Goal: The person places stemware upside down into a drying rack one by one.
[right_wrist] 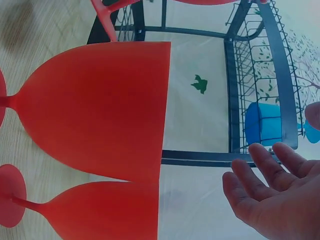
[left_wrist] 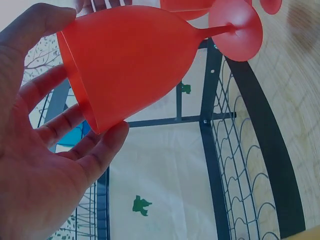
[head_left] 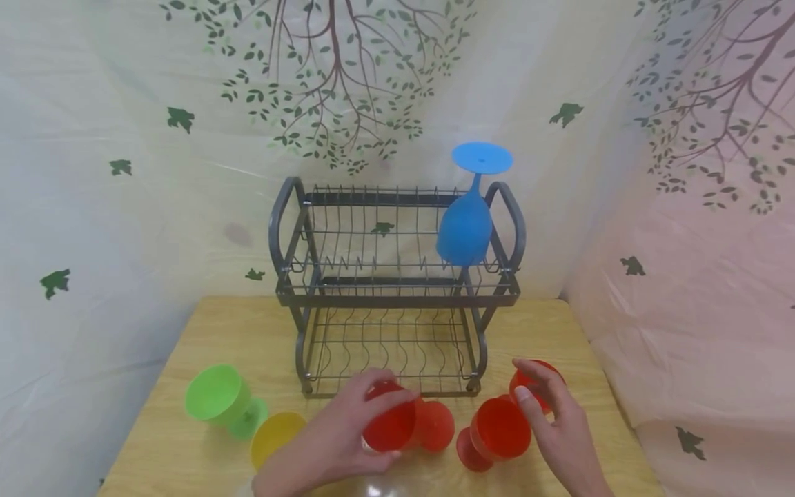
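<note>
Left wrist: fingers [left_wrist: 42,87] hold red goblet [left_wrist: 135,67] by rim [left_wrist: 78,85]

Red goblets [head_left: 502,429]: solid, three of them. Green goblet [head_left: 214,395], yellow cup [head_left: 275,436], blue goblet [head_left: 466,231]: solid too. Rack [head_left: 397,301] dark grey. Surface [head_left: 242,331] pale tan wood grain. Backdrop [head_left: 205,172] off-white, pinkish right; brown branches [head_left: 335,55], green leaves [head_left: 256,55], green bird shapes [head_left: 180,119].

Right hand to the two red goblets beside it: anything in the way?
Nothing visible. In the right wrist view only open space separates the right hand from the red goblets; the rack stands beyond them.
</note>
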`<move>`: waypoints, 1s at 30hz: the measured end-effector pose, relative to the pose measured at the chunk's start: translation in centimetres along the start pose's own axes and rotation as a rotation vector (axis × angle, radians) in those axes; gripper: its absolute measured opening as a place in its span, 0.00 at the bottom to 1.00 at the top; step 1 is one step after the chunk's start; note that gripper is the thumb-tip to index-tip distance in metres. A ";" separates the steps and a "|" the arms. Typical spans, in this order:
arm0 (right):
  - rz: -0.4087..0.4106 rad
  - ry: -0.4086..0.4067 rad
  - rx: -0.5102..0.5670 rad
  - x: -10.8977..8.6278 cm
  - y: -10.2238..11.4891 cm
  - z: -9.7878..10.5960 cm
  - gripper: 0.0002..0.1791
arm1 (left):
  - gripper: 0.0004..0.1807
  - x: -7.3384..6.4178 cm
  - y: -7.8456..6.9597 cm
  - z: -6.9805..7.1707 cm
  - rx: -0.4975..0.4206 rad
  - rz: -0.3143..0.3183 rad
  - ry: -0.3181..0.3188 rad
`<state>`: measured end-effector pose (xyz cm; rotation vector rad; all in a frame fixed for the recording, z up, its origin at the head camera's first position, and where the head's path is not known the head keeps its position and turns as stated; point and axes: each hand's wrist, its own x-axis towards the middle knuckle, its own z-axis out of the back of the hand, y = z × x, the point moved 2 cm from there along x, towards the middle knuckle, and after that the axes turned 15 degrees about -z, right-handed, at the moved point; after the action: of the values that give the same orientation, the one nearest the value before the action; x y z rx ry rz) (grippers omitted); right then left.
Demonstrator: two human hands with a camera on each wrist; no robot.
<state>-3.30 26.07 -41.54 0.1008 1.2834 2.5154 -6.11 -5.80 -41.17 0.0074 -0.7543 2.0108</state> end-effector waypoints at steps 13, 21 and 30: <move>-0.039 0.066 0.028 0.0 0.3 -0.3 0.25 | 0.41 -1.3 -0.4 0.9 -0.137 0.066 -0.175; 0.028 0.030 0.068 -1.2 0.6 -0.2 0.22 | 0.39 -2.6 0.6 0.2 -0.233 0.082 -0.334; -0.003 0.029 0.080 -2.3 1.2 -0.3 0.21 | 0.35 -3.6 2.0 -0.8 -0.534 0.111 -0.460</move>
<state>-1.50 24.44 -40.55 0.0809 1.3944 2.4721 -5.53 -8.95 -43.93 0.1224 -1.5978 1.8692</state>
